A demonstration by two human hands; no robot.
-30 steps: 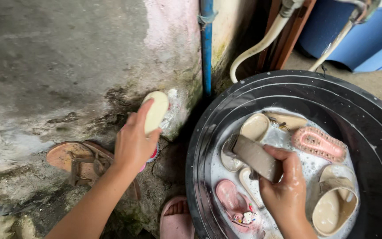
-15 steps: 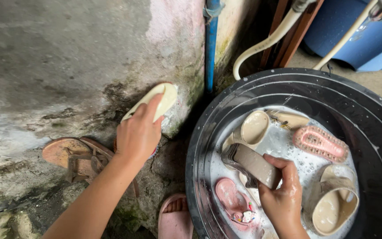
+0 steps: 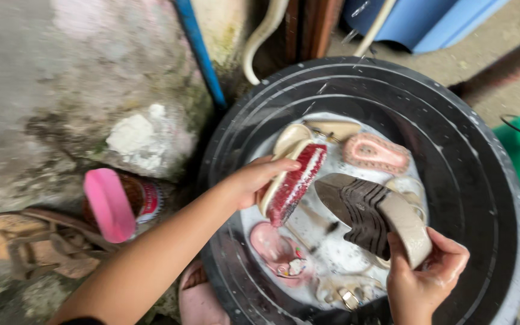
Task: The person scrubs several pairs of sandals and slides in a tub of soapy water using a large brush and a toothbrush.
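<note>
fingers (image 3: 260,171) grip brush (image 3: 293,183); other hand (image 3: 424,277) — sandal (image 3: 371,216)

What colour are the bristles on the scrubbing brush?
Red. The head view shows the brush bristles clearly, held in the left hand over the black basin.

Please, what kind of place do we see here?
Probably an outdoor washing corner beside a house: a stained, mossy concrete wall, a blue pipe, and a big black plastic basin holding soapy water and sandals.
</note>
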